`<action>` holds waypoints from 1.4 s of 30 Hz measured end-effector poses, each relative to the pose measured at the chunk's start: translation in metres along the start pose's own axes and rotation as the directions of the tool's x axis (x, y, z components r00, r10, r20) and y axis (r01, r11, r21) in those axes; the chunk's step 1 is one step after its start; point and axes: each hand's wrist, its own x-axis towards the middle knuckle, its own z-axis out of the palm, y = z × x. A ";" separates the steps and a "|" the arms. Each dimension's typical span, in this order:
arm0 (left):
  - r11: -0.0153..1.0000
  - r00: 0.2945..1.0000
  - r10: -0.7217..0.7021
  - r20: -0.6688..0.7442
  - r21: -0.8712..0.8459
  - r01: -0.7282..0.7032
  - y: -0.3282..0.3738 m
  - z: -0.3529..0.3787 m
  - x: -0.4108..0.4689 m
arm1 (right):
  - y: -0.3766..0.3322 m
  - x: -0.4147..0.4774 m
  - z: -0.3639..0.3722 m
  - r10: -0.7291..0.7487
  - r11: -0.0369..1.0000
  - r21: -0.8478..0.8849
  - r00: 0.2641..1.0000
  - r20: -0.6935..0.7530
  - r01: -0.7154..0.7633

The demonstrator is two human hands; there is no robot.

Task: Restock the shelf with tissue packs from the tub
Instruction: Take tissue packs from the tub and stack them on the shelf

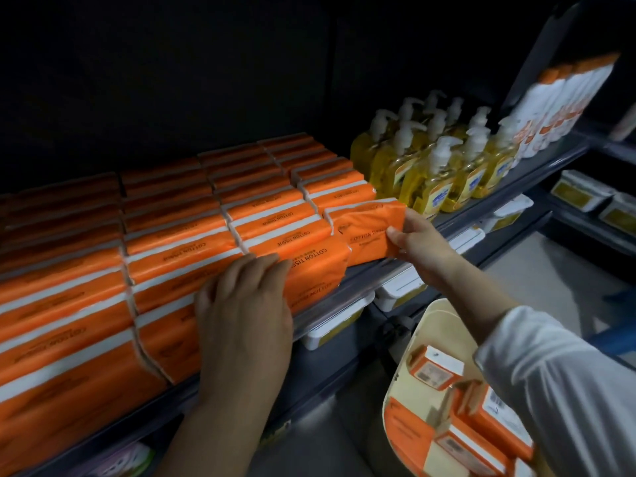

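Rows of orange tissue packs (179,235) with white stripes fill the shelf (344,292). My right hand (421,244) grips an orange tissue pack (366,232) at the front right end of the rows, beside the soap bottles. My left hand (244,311) lies flat with fingers together against the front packs (309,273) near the shelf edge. A cream tub (426,325) sits at the lower right under my right arm and holds several more orange packs (481,418).
Yellow pump soap bottles (444,170) stand on the same shelf right of the tissues. White and orange bottles (557,105) stand further right. White boxes (335,321) sit on the lower shelf. The floor shows below.
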 end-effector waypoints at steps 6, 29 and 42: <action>1.000 1.000 -0.023 0.008 0.004 0.023 0.001 0.001 0.002 | 0.011 0.028 0.012 -0.086 0.946 -0.323 0.982 -0.167 0.028; 0.861 0.733 0.507 0.454 -0.307 -0.406 0.074 0.064 -0.060 | 0.183 -0.138 -0.083 0.304 0.845 -0.420 0.943 -0.133 -0.331; 0.878 0.663 0.479 0.575 -0.319 -0.357 0.088 0.122 -0.071 | 0.300 -0.172 -0.119 0.643 0.613 -0.692 0.751 0.154 -0.382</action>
